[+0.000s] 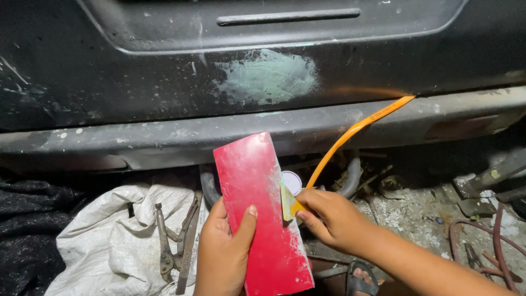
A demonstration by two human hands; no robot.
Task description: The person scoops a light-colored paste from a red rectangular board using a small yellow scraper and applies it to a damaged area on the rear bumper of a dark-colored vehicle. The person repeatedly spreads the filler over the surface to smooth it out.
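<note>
Head view shows my left grip clenched around the lower part of a red board, thumb on its face, holding it upright and a little tilted. My right grip, just to the right of it, pinches a small yellow spreader whose blade touches the right edge of the board. The board has pale smears on it, so I judge that the step in hand is wiping or loading paste between blade and board. A following move to the panel would ask me to keep the blade flat and the board steady. Above both grips, well apart from them, is the dark car panel with one pale green sanded patch. One orange strip curves from near my right grip up to the lower edge of the panel; I cannot tell if my fingers hold it. One round white lid sits just behind the spreader. Left of my left grip lies one white sack, and on it I count two metal plier-like tools, overlapping. Below my right grip one sandal shows.
</note>
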